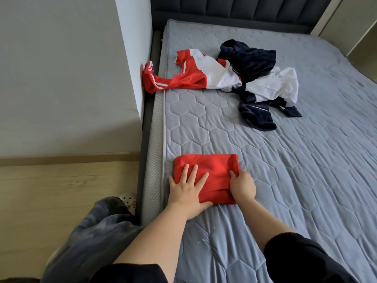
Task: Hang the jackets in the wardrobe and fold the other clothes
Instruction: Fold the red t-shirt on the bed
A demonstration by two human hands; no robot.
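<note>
- Palm of the left hand lies flat on the folded red garment, fingers straight and spread, thumb along its near edge.
- Right hand grips the bundle's right end. The thumb is on top and the other fingers curl out of sight, so how far under they reach cannot be told.
- The red bundle sits on the bed, near its left edge and close to the person.
- Farther up the bed, well apart, a red-and-white jacket lies crumpled, one sleeve hanging over the mattress edge against a white panel.
- Touching it on the right is a navy-and-white heap; whether it is one garment or two is unclear.
- Black sleeves are cut off by the lower border. A grey trouser leg and part of a pale shoe show on the wooden floor.
</note>
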